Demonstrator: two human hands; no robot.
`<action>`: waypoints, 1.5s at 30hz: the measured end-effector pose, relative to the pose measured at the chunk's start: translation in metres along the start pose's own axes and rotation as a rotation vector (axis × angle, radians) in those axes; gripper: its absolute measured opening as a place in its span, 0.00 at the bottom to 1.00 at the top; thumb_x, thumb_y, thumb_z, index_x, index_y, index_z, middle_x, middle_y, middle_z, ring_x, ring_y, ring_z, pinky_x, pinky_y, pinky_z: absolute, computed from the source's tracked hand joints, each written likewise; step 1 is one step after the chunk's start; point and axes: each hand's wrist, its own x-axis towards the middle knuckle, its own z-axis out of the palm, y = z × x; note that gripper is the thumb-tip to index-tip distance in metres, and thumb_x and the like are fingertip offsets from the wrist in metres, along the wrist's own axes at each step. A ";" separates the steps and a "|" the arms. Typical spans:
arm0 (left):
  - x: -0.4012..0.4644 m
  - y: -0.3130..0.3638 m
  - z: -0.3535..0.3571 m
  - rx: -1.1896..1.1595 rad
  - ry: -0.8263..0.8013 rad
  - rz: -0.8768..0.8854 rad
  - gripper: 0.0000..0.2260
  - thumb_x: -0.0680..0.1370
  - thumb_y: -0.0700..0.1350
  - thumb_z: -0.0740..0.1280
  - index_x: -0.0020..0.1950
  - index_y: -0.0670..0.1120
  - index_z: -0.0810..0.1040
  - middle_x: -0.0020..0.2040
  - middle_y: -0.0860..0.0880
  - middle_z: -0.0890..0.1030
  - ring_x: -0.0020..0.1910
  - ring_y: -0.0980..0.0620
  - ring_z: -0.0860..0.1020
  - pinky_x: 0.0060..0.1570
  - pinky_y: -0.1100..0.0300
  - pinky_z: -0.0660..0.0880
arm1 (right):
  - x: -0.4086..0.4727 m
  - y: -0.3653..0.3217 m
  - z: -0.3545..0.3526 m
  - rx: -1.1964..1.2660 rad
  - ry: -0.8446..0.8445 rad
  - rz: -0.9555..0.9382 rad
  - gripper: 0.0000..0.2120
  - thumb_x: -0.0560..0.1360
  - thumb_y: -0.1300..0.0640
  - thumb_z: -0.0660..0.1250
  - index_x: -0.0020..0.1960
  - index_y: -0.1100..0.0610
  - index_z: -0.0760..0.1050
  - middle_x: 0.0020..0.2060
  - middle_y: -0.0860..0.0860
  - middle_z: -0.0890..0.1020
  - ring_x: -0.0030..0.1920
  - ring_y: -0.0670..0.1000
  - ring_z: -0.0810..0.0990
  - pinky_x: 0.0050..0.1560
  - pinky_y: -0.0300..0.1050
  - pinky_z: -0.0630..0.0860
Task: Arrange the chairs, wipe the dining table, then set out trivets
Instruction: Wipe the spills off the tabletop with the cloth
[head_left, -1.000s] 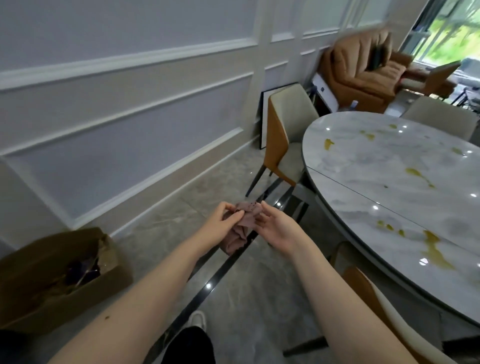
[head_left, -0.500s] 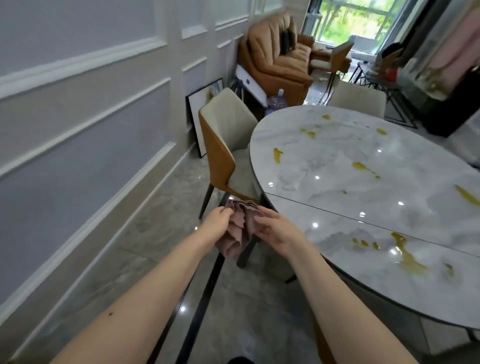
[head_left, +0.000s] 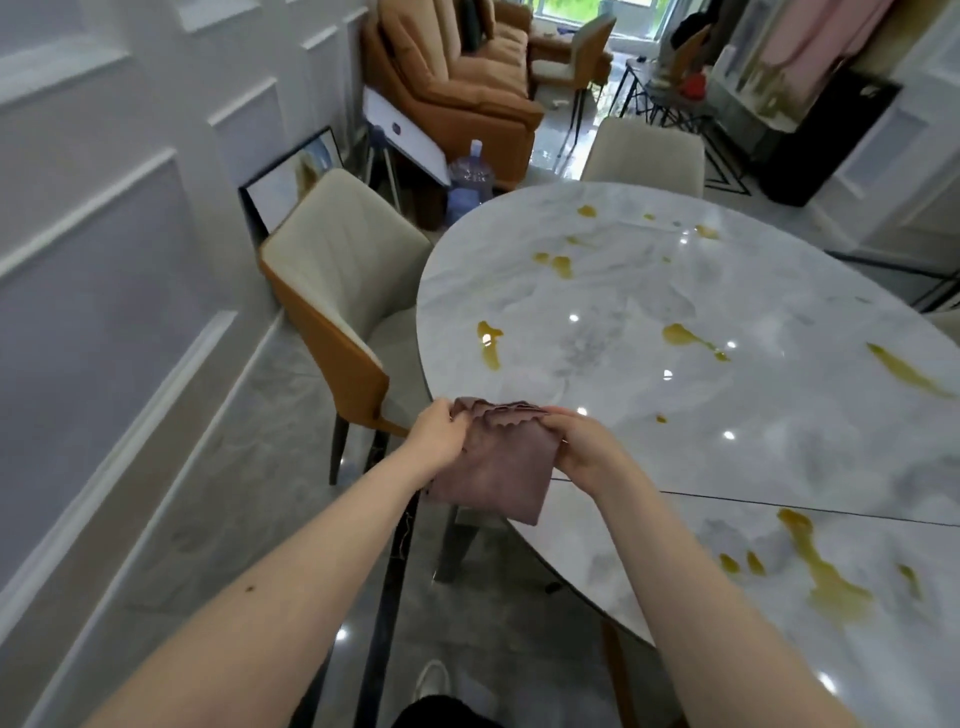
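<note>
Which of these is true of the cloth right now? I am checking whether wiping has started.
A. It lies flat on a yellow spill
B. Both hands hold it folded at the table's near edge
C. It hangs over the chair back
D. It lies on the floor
B: the left hand and right hand grip the folded cloth between them at the table edge, with the yellow spills unwiped.

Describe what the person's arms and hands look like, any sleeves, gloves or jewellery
Both forearms are bare up to the frame's edge, with no sleeves in view. The left hand and right hand wear no gloves, and no rings, watch or bracelets show. A small dark mark sits on the left forearm.
</note>
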 end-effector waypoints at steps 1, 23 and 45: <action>0.016 0.002 0.004 -0.002 0.016 0.002 0.10 0.81 0.46 0.59 0.53 0.40 0.73 0.51 0.44 0.78 0.50 0.46 0.76 0.40 0.58 0.67 | 0.013 -0.007 -0.001 0.007 0.030 -0.005 0.14 0.75 0.68 0.63 0.61 0.65 0.74 0.44 0.58 0.78 0.40 0.52 0.77 0.37 0.44 0.74; 0.307 -0.038 -0.010 0.776 -0.073 0.448 0.24 0.82 0.42 0.52 0.77 0.41 0.51 0.77 0.41 0.56 0.76 0.44 0.54 0.74 0.49 0.47 | 0.214 0.040 0.096 -1.248 0.585 -0.116 0.33 0.75 0.40 0.35 0.78 0.50 0.48 0.78 0.51 0.49 0.77 0.55 0.42 0.74 0.57 0.35; 0.383 -0.049 -0.008 0.740 0.037 0.577 0.23 0.81 0.46 0.48 0.75 0.39 0.61 0.75 0.40 0.62 0.76 0.45 0.57 0.75 0.51 0.47 | 0.331 -0.035 0.119 -1.460 0.269 -0.456 0.28 0.77 0.46 0.38 0.77 0.45 0.50 0.77 0.47 0.53 0.78 0.50 0.46 0.75 0.52 0.38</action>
